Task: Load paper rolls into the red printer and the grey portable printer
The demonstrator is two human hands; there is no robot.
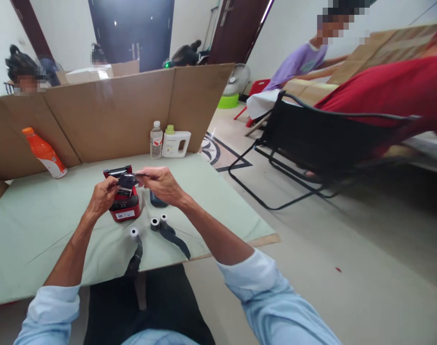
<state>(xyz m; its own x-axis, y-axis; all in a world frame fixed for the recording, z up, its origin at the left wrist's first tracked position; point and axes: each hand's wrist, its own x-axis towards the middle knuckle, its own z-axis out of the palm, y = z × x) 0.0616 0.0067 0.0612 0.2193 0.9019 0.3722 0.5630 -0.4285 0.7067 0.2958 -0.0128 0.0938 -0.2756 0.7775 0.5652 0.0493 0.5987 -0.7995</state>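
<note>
We hold a small dark glossy piece (pixel 126 180) between both hands. Our left hand (pixel 102 195) is curled closed around one end, and our right hand (pixel 161 184) pinches the other end with thumb and forefinger, its remaining fingers loosely bent. The piece hangs just above the red box-shaped printer (pixel 124 203), which stands below the left hand on the green-covered table (pixel 41 225). Three small white-cored rolls with dark tails (pixel 154 223) lie near our wrists. We judge that a slackening pinch could let the thin piece slip or twist. A sinking wrist could nudge the rolls over the table's near edge.
</note>
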